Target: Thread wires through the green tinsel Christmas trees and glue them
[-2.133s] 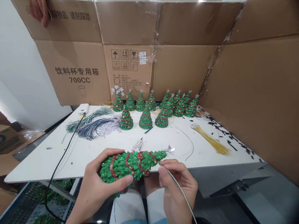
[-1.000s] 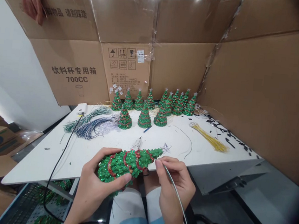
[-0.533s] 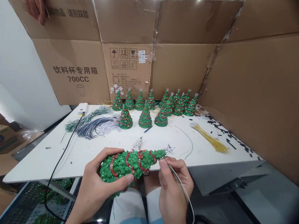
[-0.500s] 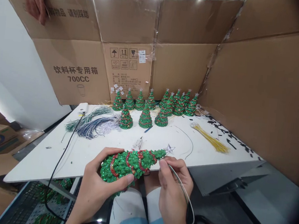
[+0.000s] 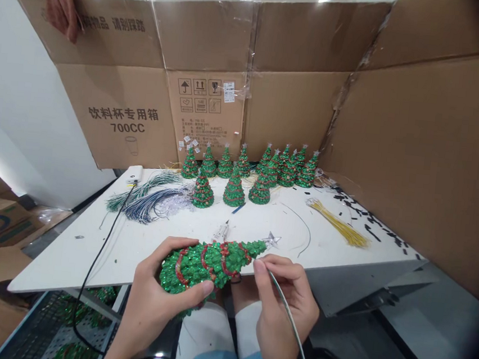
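My left hand [image 5: 160, 296] is wrapped round the wide base of a glittery green Christmas tree ornament [image 5: 206, 264] with red garland. The tree lies tilted on its side over my lap, its tip pointing right. A clear star [image 5: 271, 239] sits at the tip. Close by the tip, my right hand [image 5: 284, 302] pinches a thin pale green wire [image 5: 290, 314], which trails down past the wrist. Whether the wire's end touches the tree is hidden by my fingers. A white pen-like tool [image 5: 221, 231] with a dark tip lies on the table just behind the tree.
Several finished-looking trees [image 5: 234, 188] stand along the back of the white table [image 5: 63, 253]. Bundles of green wires [image 5: 148, 186], blue wires [image 5: 148, 204] and yellow wires [image 5: 339, 223] lie around. Black scraps [image 5: 361, 214] are scattered right. Cardboard walls [image 5: 293, 100] enclose the back; a black cable [image 5: 100, 256] hangs left.
My right hand has shifted slightly right and down, with the wire drawn straighter. My left hand and the tree stay nearly in place.
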{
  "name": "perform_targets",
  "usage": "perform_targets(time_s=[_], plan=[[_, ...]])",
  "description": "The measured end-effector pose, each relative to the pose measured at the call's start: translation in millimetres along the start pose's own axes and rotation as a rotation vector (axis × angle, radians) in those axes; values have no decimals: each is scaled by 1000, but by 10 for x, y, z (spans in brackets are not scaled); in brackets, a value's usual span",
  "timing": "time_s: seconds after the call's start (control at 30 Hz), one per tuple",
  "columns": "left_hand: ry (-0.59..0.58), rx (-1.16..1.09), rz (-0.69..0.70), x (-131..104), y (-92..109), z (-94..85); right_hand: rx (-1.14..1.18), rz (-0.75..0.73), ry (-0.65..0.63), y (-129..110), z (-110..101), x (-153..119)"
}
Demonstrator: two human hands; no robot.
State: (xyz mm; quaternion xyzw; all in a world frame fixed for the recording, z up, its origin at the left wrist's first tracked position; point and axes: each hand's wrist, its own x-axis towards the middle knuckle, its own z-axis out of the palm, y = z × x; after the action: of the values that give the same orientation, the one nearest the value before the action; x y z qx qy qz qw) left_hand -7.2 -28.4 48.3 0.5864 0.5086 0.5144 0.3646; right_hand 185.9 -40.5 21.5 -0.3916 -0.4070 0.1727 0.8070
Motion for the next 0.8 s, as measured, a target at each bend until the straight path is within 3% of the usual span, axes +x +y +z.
perform_targets(time_s=[0.3, 0.53, 0.67, 0.8], plan=[[-16, -10, -2, 1, 27, 6, -14, -87, -10, -20, -16, 27], [-9, -27, 11, -11, 42, 23, 39, 16, 72, 78, -46, -3], [-9, 18, 53, -14, 30, 31, -36, -67, 107, 69, -12, -31], [18, 58, 104, -16, 32, 32, -175, -256, 121, 55, 26, -64]])
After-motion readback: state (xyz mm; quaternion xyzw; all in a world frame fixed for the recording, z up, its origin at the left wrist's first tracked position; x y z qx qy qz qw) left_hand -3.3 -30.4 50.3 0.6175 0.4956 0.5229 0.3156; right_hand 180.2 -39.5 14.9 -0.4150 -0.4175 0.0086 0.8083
